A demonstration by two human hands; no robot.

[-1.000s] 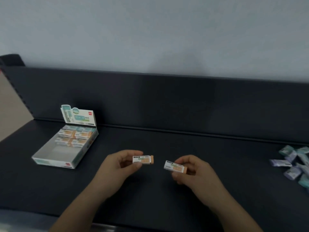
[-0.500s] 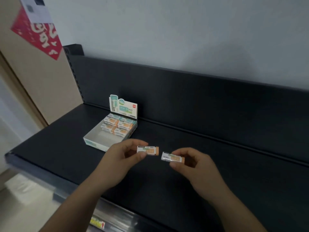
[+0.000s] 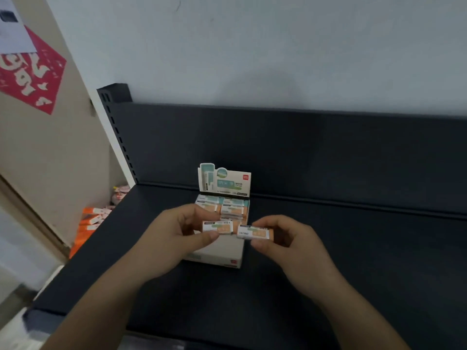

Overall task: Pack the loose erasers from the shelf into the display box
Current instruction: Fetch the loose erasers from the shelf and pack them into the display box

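two erasers over the box point(image 3: 214, 258) near the shelf's point(image 3: 353, 261) back-left corner, left eraser point(image 3: 217, 227) pinched in left hand point(image 3: 174, 236), right eraser point(image 3: 255, 232) in right hand point(image 3: 293, 248); judged light, stiff, best gripped on long edges.

The left hand point(image 3: 174, 238) and right hand point(image 3: 288, 246) block my view of the middle of the display box point(image 3: 217, 256), so I cannot tell how full its near half is. Their fingers cover part of the left eraser point(image 3: 217, 227) and the right eraser point(image 3: 255, 233); the print on both is too small for me to read. The shelf point(image 3: 353, 248) runs off the right and near edges. At far left, a red poster point(image 3: 32, 72) and a white sheet point(image 3: 12, 29) are cut off. Blurred orange packs point(image 3: 88, 223) sit partly hidden behind the shelf's left end.
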